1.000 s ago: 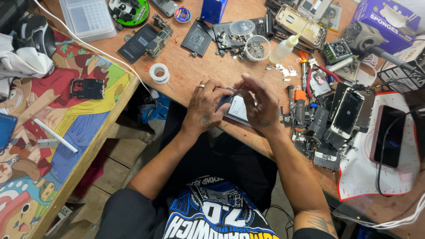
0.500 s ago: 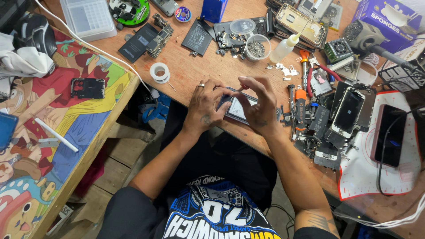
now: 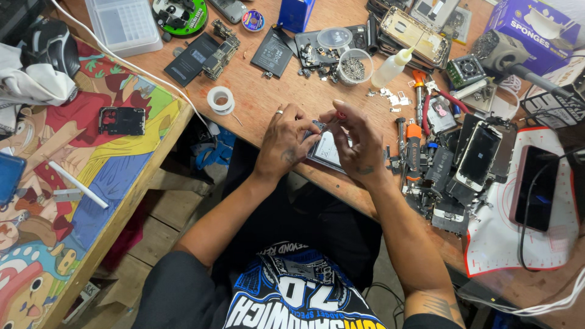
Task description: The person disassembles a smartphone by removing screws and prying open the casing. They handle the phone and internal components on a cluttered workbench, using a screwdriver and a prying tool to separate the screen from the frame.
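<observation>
**Two hands on an opened phone at the surface edge**

Two hands meet over an opened phone (image 3: 327, 151) that lies flat near the front edge of the wooden surface (image 3: 256, 97). The left hand (image 3: 285, 141) rests on the phone's left end, fingers curled against it, a ring on one finger. The right hand (image 3: 356, 141) covers the phone's right side; its thumb and forefinger pinch a small red-tipped tool (image 3: 341, 114) above the phone's upper edge. How firm the left grip is cannot be told, since its fingertips are partly hidden.

Just left of the hands sits a tape roll (image 3: 220, 99). Beyond them lie a flat black battery (image 3: 272, 53), a clear cup (image 3: 354, 66) of small metal parts, and a squeeze bottle (image 3: 390, 67) lying tilted. To the right, a red-handled screwdriver (image 3: 414, 143) lies beside a heap of phone parts, with another phone (image 3: 479, 155) face up on the heap. Farther right, a dark phone (image 3: 537, 187) rests on a white mat (image 3: 512, 244), a cable running to it. At far left, a cartoon-printed cloth (image 3: 91, 176) bears a black phone frame (image 3: 122, 120).
</observation>
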